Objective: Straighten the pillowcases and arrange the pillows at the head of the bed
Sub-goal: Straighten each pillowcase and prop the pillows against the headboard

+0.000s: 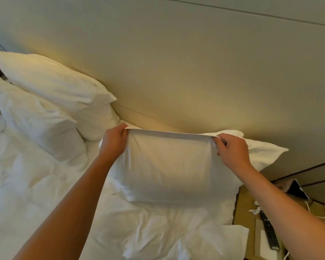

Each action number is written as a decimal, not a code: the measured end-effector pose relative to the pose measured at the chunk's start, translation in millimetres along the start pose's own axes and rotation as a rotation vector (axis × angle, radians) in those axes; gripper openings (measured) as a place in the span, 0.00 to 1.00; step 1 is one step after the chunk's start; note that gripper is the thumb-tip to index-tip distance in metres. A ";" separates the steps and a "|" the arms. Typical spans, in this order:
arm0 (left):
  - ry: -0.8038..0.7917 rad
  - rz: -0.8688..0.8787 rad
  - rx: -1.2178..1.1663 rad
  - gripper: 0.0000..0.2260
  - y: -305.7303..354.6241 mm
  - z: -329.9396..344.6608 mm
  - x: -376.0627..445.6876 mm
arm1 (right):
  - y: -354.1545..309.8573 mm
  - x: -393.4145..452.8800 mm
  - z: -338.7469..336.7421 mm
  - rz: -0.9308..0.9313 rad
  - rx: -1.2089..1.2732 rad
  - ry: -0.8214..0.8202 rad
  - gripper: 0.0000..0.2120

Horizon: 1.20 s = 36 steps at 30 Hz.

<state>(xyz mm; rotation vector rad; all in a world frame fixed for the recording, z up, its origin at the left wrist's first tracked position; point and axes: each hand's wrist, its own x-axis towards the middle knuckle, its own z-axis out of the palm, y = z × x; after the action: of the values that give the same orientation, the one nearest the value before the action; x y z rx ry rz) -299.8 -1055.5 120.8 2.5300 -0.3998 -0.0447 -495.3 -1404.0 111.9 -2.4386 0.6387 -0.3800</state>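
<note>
A white pillow (169, 166) stands upright in front of me on the bed, its pillowcase pulled taut along the top edge. My left hand (114, 140) pinches the top left corner of the pillowcase. My right hand (231, 149) pinches the top right corner. Behind it a second white pillow (263, 153) leans against the beige headboard (176, 72). Two more white pillows lean at the far left: one (51, 85) against the headboard, one (36, 119) in front of it.
A rumpled white duvet (36, 184) covers the bed. At the right stands a wooden nightstand (246, 209) with a black remote control (269, 231), a white cord (255, 210) and a tablet-like device (296, 188).
</note>
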 end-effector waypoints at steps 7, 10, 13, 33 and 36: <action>0.123 0.156 0.112 0.13 13.8 -56.8 29.3 | -59.3 -3.5 -17.7 0.016 0.035 0.212 0.22; 0.170 0.223 0.125 0.13 17.0 -71.4 39.2 | -64.6 -9.1 -21.1 0.014 0.043 0.263 0.22; 0.120 0.238 0.114 0.14 9.5 -68.1 41.0 | -60.3 -19.2 -9.9 0.059 0.020 0.215 0.22; 0.084 0.020 0.009 0.14 -11.6 -37.9 100.7 | -99.4 28.8 32.5 0.189 0.264 0.110 0.18; 0.131 0.040 -0.017 0.14 -0.3 -39.7 127.7 | -101.2 49.9 22.9 0.180 0.245 0.154 0.18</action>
<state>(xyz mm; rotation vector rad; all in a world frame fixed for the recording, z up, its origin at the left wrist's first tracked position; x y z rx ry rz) -173.1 -1071.4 160.8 2.4904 -0.3956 0.1316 -408.1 -1347.0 160.8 -2.1160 0.8194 -0.5423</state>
